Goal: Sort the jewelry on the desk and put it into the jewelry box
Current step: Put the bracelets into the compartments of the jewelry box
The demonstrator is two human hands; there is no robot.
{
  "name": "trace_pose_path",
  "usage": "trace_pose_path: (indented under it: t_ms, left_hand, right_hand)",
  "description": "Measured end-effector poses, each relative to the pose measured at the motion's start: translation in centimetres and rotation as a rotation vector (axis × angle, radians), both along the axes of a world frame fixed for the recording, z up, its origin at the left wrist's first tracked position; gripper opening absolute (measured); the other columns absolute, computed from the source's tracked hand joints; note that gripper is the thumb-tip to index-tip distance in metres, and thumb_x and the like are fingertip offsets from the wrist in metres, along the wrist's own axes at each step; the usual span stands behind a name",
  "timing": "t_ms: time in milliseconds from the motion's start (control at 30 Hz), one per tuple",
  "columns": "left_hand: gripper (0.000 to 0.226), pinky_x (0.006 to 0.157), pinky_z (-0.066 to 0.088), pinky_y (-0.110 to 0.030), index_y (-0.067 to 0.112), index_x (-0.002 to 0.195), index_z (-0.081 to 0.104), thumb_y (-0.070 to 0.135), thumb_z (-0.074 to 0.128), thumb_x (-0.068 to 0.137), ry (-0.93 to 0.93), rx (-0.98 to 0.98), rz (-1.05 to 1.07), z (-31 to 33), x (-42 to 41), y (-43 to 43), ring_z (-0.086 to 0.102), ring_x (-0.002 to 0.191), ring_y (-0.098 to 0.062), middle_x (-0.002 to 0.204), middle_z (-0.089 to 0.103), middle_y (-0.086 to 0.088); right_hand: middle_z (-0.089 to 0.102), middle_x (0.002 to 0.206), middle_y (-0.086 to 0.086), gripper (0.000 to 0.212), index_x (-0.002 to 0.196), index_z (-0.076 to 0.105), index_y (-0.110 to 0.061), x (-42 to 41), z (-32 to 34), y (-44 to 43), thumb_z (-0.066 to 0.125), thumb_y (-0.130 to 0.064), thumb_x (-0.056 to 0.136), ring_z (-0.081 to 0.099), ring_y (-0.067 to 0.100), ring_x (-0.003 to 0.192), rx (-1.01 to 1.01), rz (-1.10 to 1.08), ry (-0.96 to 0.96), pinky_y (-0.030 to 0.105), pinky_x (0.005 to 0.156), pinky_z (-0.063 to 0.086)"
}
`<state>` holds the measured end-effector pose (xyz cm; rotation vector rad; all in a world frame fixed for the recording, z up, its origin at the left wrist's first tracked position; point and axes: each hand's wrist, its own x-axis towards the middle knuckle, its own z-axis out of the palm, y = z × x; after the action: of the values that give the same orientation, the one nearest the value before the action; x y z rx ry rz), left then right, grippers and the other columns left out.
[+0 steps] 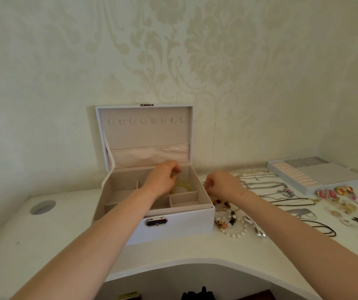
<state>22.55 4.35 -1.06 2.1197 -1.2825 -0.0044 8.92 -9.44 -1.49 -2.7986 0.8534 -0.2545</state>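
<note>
Over jewelry box (173, 229) | left grip (162, 179) pinching yellow bracelet (184, 186) | right grip (222, 184) curled, hold unclear

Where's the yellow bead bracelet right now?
The yellow bead bracelet hangs from the left hand inside the open jewelry box, over its back right compartment.

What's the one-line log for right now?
left hand: inside open jewelry box, over yellow bracelet | right hand: beside box, grip unclear | necklaces: on desk

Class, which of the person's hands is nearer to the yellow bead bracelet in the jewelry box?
Left. The left hand is inside the jewelry box, right beside the yellow bead bracelet; the right hand is outside the box's right wall.
</note>
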Motion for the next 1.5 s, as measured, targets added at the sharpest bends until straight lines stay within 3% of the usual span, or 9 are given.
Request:
trace_pose_path:
  t_ms: [267, 467, 667, 933, 1067, 1233, 1333, 1400, 1500]
  left_hand:
    - [0.034, 0.104, 0.036, -0.035, 0.025, 0.099, 0.071, 0.005, 0.046, 0.087, -0.200, 0.285, -0.013, 0.5, -0.4, 0.5, 0.053, 0.112, -0.016, 0.115, 0.065, 0.004]
    - [0.025, 0.092, 0.043, -0.027, 0.018, 0.108, 0.063, 0.007, 0.051, 0.088, -0.158, 0.007, -0.046, 0.4, -0.4, 0.3, 0.053, 0.105, -0.013, 0.111, 0.060, 0.001]
    - [0.026, 0.086, 0.044, -0.023, 0.017, 0.113, 0.054, 0.024, 0.060, 0.089, -0.089, -0.106, -0.062, 0.1, -0.5, 0.0, 0.054, 0.097, -0.008, 0.112, 0.056, 0.002]
    - [0.038, 0.088, 0.047, -0.027, 0.021, 0.122, 0.050, 0.032, 0.061, 0.088, -0.031, -0.136, -0.116, 0.4, -1.2, 0.0, 0.056, 0.098, -0.006, 0.112, 0.060, 0.006]
    - [0.047, 0.086, 0.047, -0.027, 0.028, 0.130, 0.045, 0.035, 0.062, 0.087, -0.005, -0.207, -0.154, 0.7, -1.5, 0.0, 0.054, 0.101, -0.005, 0.114, 0.056, 0.013]
    - [0.014, 0.080, 0.051, -0.034, 0.022, 0.103, 0.055, 0.027, 0.057, 0.091, -0.004, -0.250, -0.162, 0.8, -1.7, 0.3, 0.059, 0.090, -0.009, 0.098, 0.063, 0.007]
    - [0.006, 0.077, 0.050, -0.024, 0.019, 0.100, 0.053, 0.019, 0.052, 0.095, 0.077, -0.369, -0.153, 1.4, -2.1, 0.5, 0.063, 0.088, -0.007, 0.091, 0.065, 0.006]
    - [0.010, 0.074, 0.052, -0.023, 0.019, 0.097, 0.052, 0.010, 0.048, 0.096, 0.103, -0.497, -0.100, 1.7, -2.0, 0.7, 0.065, 0.080, -0.007, 0.082, 0.065, 0.007]
    - [0.021, 0.067, 0.055, -0.034, 0.019, 0.104, 0.058, 0.006, 0.043, 0.096, 0.147, -0.537, -0.010, 1.6, -1.2, 0.9, 0.063, 0.066, -0.016, 0.073, 0.062, 0.003]
  right_hand:
    - [0.068, 0.100, 0.001, 0.016, 0.097, 0.068, -0.014, 0.0, -0.5, -0.2, 0.058, -0.019, 0.086, 0.063, 0.020, 0.090, -0.031, -0.079, -0.052, 0.026, 0.066, 0.041]
    - [0.070, 0.089, 0.004, 0.016, 0.088, 0.066, -0.009, -0.8, 0.2, -0.7, 0.060, -0.024, 0.085, 0.064, 0.021, 0.081, -0.046, -0.059, -0.139, 0.026, 0.062, 0.040]
    - [0.059, 0.073, 0.006, 0.010, 0.081, 0.050, -0.011, -1.1, 2.2, -1.2, 0.057, -0.008, 0.087, 0.061, 0.026, 0.064, 0.196, 0.016, -0.653, 0.035, 0.052, 0.050]
    - [0.065, 0.084, 0.005, 0.021, 0.087, 0.062, -0.023, -0.6, 4.0, -0.1, 0.062, -0.003, 0.083, 0.054, 0.006, 0.062, 0.448, 0.179, -0.796, 0.017, 0.058, 0.043]
    - [0.068, 0.087, 0.007, 0.018, 0.092, 0.063, -0.019, -0.6, 4.9, 0.9, 0.063, -0.002, 0.085, 0.057, 0.006, 0.063, 0.553, 0.284, -0.800, 0.013, 0.053, 0.042]
    - [0.068, 0.083, 0.001, 0.016, 0.092, 0.064, -0.016, -0.3, 5.2, 1.8, 0.066, -0.002, 0.085, 0.057, 0.006, 0.064, 0.621, 0.361, -0.791, 0.018, 0.056, 0.047]
    - [0.069, 0.084, 0.003, 0.013, 0.094, 0.065, -0.013, 0.0, 5.1, 1.8, 0.066, -0.004, 0.085, 0.059, 0.008, 0.063, 0.648, 0.341, -0.794, 0.020, 0.056, 0.048]
    - [0.070, 0.090, 0.005, 0.014, 0.091, 0.065, -0.017, 0.5, 4.5, 1.3, 0.065, -0.005, 0.086, 0.060, 0.011, 0.064, 0.549, 0.245, -0.740, 0.020, 0.057, 0.048]
    - [0.069, 0.098, 0.001, 0.025, 0.095, 0.067, -0.021, 0.9, 3.0, 0.3, 0.057, 0.000, 0.086, 0.061, 0.012, 0.083, 0.289, 0.132, -0.408, 0.027, 0.075, 0.051]
